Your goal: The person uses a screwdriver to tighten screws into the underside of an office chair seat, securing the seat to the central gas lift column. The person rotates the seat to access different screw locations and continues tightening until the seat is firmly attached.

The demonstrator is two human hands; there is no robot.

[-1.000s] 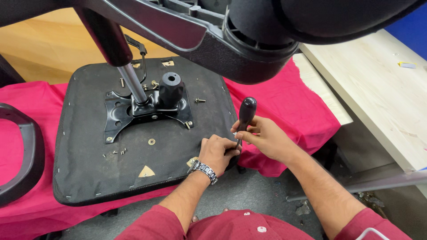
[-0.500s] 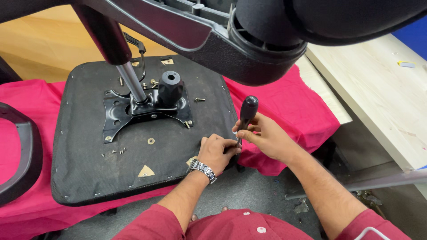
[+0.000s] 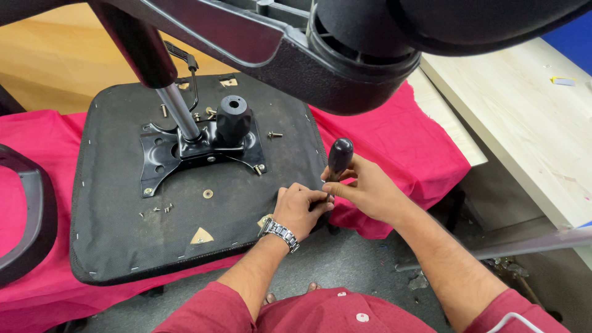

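- Nearest the camera, two forearms in rolled red sleeves reached forward from the person's lap, and the left wrist wore a metal watch (image 3: 280, 232).
- The left hand (image 3: 300, 208) rested at the front right edge of the upturned seat pan (image 3: 111, 234), its fingers curled shut around something small at the screwdriver's tip; what they pinched could not be made out.
- The right hand (image 3: 369, 192) was closed around the shaft of a black-handled screwdriver (image 3: 338, 158), which stood upright just beside that edge.
- Compared with the view a second earlier, both hands and the tool had hardly shifted; this suggested fine work held at one spot on the edge.
- Farther off, loose screws (image 3: 161, 209) and a washer (image 3: 208, 193) lay on the seat pan near the black mounting plate (image 3: 200, 151).
- The seat pan lay on a pink cloth (image 3: 401, 142) covering the bench.
- A chair base (image 3: 345, 55) loomed overhead, blurred.
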